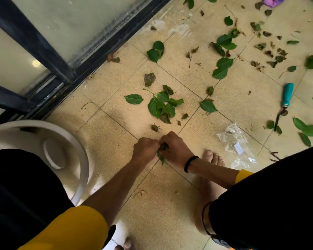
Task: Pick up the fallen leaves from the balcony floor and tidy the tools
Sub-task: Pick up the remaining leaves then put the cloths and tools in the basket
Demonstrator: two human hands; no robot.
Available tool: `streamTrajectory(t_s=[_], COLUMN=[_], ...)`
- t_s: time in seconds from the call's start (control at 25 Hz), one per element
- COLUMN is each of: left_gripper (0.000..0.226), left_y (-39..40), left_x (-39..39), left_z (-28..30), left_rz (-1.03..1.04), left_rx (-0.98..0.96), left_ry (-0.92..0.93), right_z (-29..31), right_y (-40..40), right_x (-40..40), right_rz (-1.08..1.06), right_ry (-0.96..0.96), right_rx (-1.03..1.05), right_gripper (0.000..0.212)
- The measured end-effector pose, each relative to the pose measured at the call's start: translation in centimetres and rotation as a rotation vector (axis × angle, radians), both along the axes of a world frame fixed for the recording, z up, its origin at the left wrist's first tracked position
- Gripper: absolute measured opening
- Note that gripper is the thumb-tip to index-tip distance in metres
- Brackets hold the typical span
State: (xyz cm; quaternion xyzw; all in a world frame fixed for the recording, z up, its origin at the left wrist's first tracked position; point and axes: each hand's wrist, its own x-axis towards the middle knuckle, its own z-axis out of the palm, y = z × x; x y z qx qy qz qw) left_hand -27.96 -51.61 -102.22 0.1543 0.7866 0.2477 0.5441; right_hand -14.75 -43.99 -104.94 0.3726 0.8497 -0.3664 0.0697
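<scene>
**Two fists on one small bunch, floor still littered**

We're crouched low, and both hands meet just above the tiles: the left hand [145,148] is curled into a fist at the top of a small bunch of leaves [162,152], the right hand [175,150] has its fingers wrapped round the same bunch from the other side. The bunch hangs between them, tips pointing down and toward us, long axis running near to far with a slight lean left.

To do this well, we judge it best to pass the bunch fully into one fist, stems together, so the other hand is free to sweep. The nearest pickings are the leaf cluster [163,105] just beyond our knuckles; many more lie scattered far right.

The trowel [285,103] lies well right, teal handle at the far end, dark blade toward us, long axis near to far. A crumpled plastic bag [237,143] lies near our bare foot [212,159]; a white basin [76,147] stands left, likely for the leaves
</scene>
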Motion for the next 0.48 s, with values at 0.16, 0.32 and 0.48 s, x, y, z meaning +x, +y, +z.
streamTrajectory(t_s=[0.16, 0.32, 0.48], left_gripper=[0.027, 0.033, 0.042], left_y=[1.7, 3.8, 3.8], left_x=[-1.1, -0.9, 1.3], left_z=[0.4, 1.3, 0.7], left_rz=[0.376, 0.588, 0.761], left_rx=[0.054, 0.036, 0.202], left_ry=[-0.132, -0.551, -1.002], right_z=[1.3, 5.3, 9.1], right_y=[3.3, 6.0, 4.5], right_x=[0.8, -0.5, -2.6], right_rz=[-0.209, -0.362, -0.029], right_ry=[-0.035, 0.137, -0.001], right_rx=[-0.064, -0.323, -0.053], right_gripper=[0.012, 0.012, 0.021])
